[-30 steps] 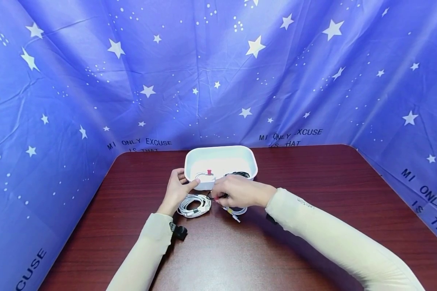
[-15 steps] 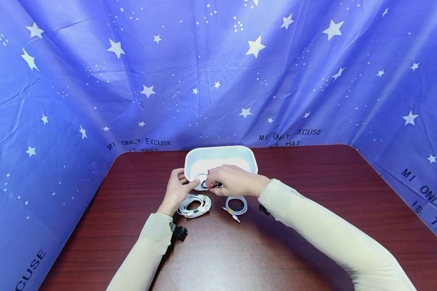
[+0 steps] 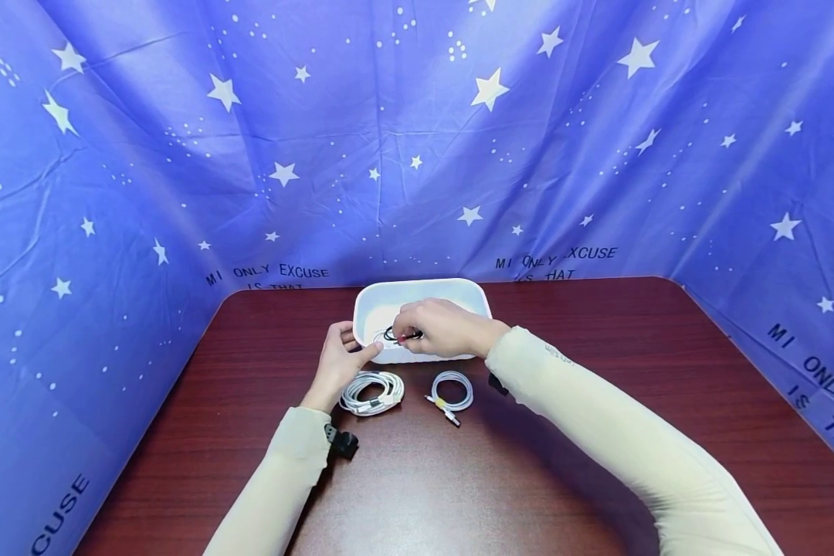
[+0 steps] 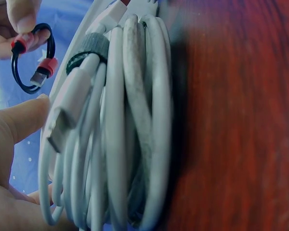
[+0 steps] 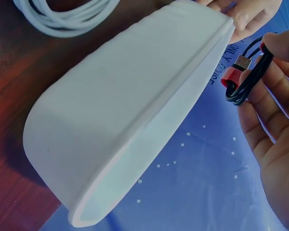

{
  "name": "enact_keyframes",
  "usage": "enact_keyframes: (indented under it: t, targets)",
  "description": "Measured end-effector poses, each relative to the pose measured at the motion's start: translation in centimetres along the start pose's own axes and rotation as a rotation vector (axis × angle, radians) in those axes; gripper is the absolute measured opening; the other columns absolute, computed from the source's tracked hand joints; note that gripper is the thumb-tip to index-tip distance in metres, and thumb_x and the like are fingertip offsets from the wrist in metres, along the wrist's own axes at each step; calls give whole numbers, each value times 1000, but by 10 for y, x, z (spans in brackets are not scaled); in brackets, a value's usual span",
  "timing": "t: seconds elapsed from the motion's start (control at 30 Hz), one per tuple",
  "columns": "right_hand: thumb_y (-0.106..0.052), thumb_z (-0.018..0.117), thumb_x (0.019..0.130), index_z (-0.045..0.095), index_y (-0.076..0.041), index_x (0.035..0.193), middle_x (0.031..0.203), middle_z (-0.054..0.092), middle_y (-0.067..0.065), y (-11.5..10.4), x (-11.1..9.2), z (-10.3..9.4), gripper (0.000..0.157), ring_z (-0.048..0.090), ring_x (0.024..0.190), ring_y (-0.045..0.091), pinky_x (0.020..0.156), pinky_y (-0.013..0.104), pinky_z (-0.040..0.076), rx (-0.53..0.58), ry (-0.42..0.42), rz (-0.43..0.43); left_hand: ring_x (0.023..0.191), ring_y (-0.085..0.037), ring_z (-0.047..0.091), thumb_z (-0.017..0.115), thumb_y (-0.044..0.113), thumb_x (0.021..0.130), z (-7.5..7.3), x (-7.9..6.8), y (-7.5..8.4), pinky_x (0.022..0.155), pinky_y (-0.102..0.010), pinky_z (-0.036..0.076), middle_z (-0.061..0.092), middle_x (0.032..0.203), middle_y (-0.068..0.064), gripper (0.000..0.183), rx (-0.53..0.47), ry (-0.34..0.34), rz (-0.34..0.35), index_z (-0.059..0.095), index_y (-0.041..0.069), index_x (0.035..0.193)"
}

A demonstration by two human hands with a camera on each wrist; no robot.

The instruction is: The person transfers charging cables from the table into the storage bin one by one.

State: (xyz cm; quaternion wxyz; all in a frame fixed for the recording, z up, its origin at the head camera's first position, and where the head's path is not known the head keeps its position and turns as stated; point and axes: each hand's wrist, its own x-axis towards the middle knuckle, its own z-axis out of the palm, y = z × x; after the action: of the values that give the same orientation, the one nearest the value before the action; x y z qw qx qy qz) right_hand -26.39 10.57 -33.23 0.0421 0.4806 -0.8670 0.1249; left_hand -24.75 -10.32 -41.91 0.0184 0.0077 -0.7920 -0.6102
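Note:
My right hand (image 3: 441,324) pinches a small coiled black USB cable (image 5: 249,86) with red ties between thumb and fingers. It holds the coil over the white bin (image 3: 427,283), above the near rim. At the bin's near left corner my left hand (image 3: 336,359) grips the rim, thumb on the front edge and fingers along the left wall. Just in front of the bin lies a thick coiled white cable (image 4: 116,125) bound with a dark green tie. To its right is a thinner white USB cable (image 3: 469,392) with a yellow tie (image 3: 441,404).
A pale cable (image 3: 378,337) shows inside the bin near my left thumb; most of the bin's floor is behind my right hand. The bin stands near the far edge of the brown table (image 3: 570,324), close to a blue star-patterned curtain (image 3: 417,216).
My right hand has lifted the black cable from beside the thin white cable, up and over the bin's front rim. The left hand stays at the bin's corner.

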Motion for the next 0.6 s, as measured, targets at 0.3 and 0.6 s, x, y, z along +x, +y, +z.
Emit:
enact_keyframes:
  t: [0.3,0.6]
  targets:
    - [-13,65,85,66,-19,85,77,53,-8,10,9,-5,7,49,70,6,64,25,41,-6,-3,24,118,-30,53,77,13,80,0,0,3,89,-40,49,53,125,-19,66,-11,-2,-9,38,1,133]
    - [-13,67,85,69,-14,91,81,57,-5,19,18,-5,6,52,74,11,69,28,44,-6,-21,58,117,-31,54,76,12,81,0,0,1,88,-38,50,52,125,-21,66,-17,-9,4,38,0,132]
